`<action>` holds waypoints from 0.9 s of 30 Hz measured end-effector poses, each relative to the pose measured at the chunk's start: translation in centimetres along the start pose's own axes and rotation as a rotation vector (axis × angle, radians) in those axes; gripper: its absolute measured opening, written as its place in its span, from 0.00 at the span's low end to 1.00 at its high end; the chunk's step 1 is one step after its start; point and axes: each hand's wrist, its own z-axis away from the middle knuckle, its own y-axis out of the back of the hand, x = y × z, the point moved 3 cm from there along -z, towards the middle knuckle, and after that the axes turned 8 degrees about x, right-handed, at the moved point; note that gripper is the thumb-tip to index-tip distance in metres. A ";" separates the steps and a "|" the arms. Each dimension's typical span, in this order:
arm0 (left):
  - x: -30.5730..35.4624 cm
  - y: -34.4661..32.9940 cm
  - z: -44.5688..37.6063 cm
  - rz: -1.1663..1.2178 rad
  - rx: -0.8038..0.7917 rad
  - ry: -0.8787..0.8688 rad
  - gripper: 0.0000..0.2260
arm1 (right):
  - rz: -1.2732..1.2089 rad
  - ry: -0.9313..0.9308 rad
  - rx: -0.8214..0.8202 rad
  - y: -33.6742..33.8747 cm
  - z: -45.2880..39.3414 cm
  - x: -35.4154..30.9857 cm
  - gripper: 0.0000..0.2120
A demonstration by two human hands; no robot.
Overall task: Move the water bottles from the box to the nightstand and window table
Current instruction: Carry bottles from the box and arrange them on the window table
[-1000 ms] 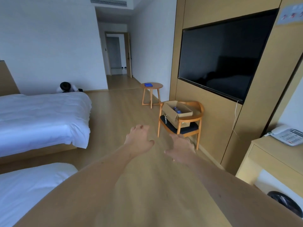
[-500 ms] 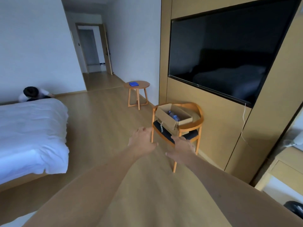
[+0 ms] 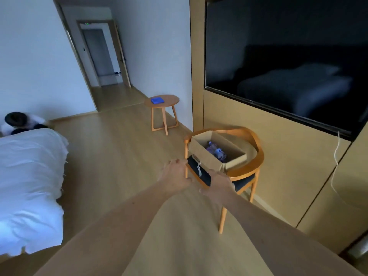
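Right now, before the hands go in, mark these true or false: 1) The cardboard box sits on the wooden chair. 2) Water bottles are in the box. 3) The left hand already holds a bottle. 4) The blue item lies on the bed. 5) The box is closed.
1) True: the cardboard box rests on the wooden chair.
2) True: water bottles lie inside it.
3) False: the left hand holds nothing; it is short of the box, as is the right hand.
4) False: the blue item lies on the round side table, not the bed.
5) False: the box is open on top.
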 end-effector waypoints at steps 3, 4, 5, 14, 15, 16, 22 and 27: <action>-0.8 -1.0 -5.7 0.045 -0.015 0.012 0.28 | -0.019 -0.010 -0.028 0.1 -5.4 -0.3 0.38; -1.2 -1.6 -7.4 0.052 -0.024 0.012 0.28 | -0.021 -0.013 -0.034 -0.1 -7.0 -0.4 0.37; -1.5 -2.2 -9.1 0.052 -0.030 0.010 0.28 | -0.020 -0.016 -0.038 -0.3 -8.6 -0.5 0.36; -4.1 -9.2 -25.1 0.091 -0.125 -0.081 0.25 | 0.021 -0.171 -0.030 -4.4 -22.4 1.0 0.33; -4.3 -10.0 -27.2 0.106 -0.129 -0.100 0.25 | 0.010 -0.194 -0.019 -4.8 -24.1 1.2 0.32; -4.6 -10.9 -29.3 0.118 -0.136 -0.124 0.24 | 0.005 -0.211 -0.013 -5.3 -26.0 1.4 0.30; -6.6 -17.0 -39.4 0.157 -0.270 -0.221 0.26 | -0.063 -0.412 0.015 -7.8 -34.8 1.8 0.32; -7.2 -20.2 -46.4 0.106 -0.392 -0.304 0.17 | -0.096 -0.585 0.005 -10.1 -39.3 2.4 0.34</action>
